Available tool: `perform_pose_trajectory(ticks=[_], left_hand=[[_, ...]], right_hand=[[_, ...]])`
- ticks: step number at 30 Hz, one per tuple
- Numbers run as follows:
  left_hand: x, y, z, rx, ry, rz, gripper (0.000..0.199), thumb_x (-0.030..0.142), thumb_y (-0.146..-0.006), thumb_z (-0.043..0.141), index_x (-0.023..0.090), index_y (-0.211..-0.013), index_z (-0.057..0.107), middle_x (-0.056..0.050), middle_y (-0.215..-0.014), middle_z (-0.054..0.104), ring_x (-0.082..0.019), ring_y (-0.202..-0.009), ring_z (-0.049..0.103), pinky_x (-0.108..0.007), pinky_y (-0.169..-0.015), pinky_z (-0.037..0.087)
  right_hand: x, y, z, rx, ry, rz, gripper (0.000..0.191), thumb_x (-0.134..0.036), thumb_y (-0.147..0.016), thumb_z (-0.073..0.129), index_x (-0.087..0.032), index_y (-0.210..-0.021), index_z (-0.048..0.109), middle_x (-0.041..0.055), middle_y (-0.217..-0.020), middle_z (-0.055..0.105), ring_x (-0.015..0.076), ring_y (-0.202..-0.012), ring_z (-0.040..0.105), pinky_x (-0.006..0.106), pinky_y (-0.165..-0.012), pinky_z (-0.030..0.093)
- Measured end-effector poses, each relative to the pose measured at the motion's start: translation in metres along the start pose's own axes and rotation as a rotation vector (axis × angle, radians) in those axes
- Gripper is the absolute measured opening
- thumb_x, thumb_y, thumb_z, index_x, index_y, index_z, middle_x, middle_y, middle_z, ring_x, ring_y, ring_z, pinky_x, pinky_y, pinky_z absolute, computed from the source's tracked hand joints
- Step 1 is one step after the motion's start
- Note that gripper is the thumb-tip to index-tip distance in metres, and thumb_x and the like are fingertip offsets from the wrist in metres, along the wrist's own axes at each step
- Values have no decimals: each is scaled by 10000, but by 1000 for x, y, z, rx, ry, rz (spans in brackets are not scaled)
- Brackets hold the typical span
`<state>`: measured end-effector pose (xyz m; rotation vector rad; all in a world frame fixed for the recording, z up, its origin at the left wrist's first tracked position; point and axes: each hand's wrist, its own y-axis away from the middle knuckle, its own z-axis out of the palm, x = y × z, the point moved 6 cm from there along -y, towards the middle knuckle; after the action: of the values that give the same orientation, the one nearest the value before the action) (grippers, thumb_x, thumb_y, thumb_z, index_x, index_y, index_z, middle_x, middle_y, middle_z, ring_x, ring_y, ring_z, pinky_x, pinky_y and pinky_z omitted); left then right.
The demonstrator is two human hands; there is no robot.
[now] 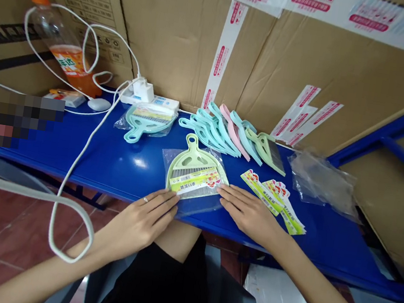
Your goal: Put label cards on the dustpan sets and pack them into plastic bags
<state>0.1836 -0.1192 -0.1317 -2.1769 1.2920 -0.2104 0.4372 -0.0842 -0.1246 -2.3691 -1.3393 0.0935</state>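
Note:
A light green dustpan [195, 159] with a grey-bristled brush lies in a clear plastic bag near the blue table's front edge. Across it is a yellow-green printed card [194, 181]. My left hand [149, 217], a ring on one finger, rests at the bag's lower left corner, fingertips by the card's left end. On the right side, the fingers of my right hand [251, 213] lie stretched side by side over the bag's edge near the card's other end. More printed cards [264, 193] lie beside my right hand. Behind stands a row of blue, pink and green dustpans [233, 132].
A bagged blue dustpan [149, 122] lies before a white power strip [165, 104]. An orange drink bottle [67, 58] stands at the back left. A white cable [92, 135] hangs across the left side. Clear bags [322, 182] lie right; cardboard boxes [180, 42] stand behind.

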Motion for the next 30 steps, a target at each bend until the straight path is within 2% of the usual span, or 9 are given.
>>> perform_pose_trajectory(ticks=[4,6,10,14,18,22,26,28,30], left_hand=[[-6,5,-3,78,89,-23,264,13,-1069,531,57,-1160,774,-185,-1200,848,-300,-1147,843,-463,-1075,709],[-12,7,-5,112,155,-58,270,21,-1081,520,80,-1202,754,-161,-1201,849,-282,-1137,845,-440,-1061,714],[-22,13,-4,186,284,-161,259,72,-1102,585,126,-1319,715,-123,-1161,847,-243,-1067,840,-367,-918,729],[-29,14,-3,291,344,-291,401,42,-1059,686,143,-1447,673,-101,-1093,835,-178,-882,790,-291,-774,667],[-37,7,-5,361,406,-337,291,5,-1009,733,167,-1250,760,-62,-968,795,-176,-867,716,-307,-794,626],[-51,3,-1,345,441,-432,205,12,-1009,725,177,-1110,794,-7,-788,723,-184,-890,677,-302,-817,595],[-58,0,6,317,454,-497,145,56,-1025,716,177,-992,788,-14,-784,702,-200,-969,693,-309,-860,589],[-59,-2,10,300,436,-528,138,87,-1029,715,180,-951,780,-34,-837,719,-216,-994,694,-327,-859,589],[-59,-4,12,270,398,-559,128,120,-1029,713,185,-937,774,-57,-904,731,-236,-1005,686,-356,-856,596]], right_hand=[[2,3,-5,40,-85,67,340,-46,-1079,576,-192,-1251,830,156,-1412,792,329,-1285,797,533,-1078,703],[5,2,-8,65,-113,96,333,-51,-1076,580,-199,-1246,826,144,-1370,814,317,-1239,814,513,-1039,720],[15,-1,-11,155,-191,107,224,-94,-1090,616,-177,-1177,806,130,-1226,845,290,-1152,821,462,-977,726],[23,-6,-7,216,-304,124,183,-105,-1090,644,-200,-1153,788,97,-1100,845,250,-1028,804,397,-885,701],[31,-11,-4,229,-373,245,145,-176,-1102,672,-235,-1122,803,56,-981,836,241,-904,760,391,-822,642],[44,-13,2,123,-482,437,141,-234,-1108,688,-243,-1096,828,39,-985,831,209,-853,768,345,-797,588],[52,-14,6,65,-528,519,198,-274,-1127,636,-235,-1053,816,41,-922,781,194,-790,724,316,-727,529],[53,-15,7,78,-516,535,214,-296,-1128,618,-227,-1034,797,62,-982,755,187,-779,695,316,-706,511],[55,-16,6,102,-490,551,228,-313,-1126,608,-220,-1007,779,102,-1155,742,195,-861,708,328,-740,518]])
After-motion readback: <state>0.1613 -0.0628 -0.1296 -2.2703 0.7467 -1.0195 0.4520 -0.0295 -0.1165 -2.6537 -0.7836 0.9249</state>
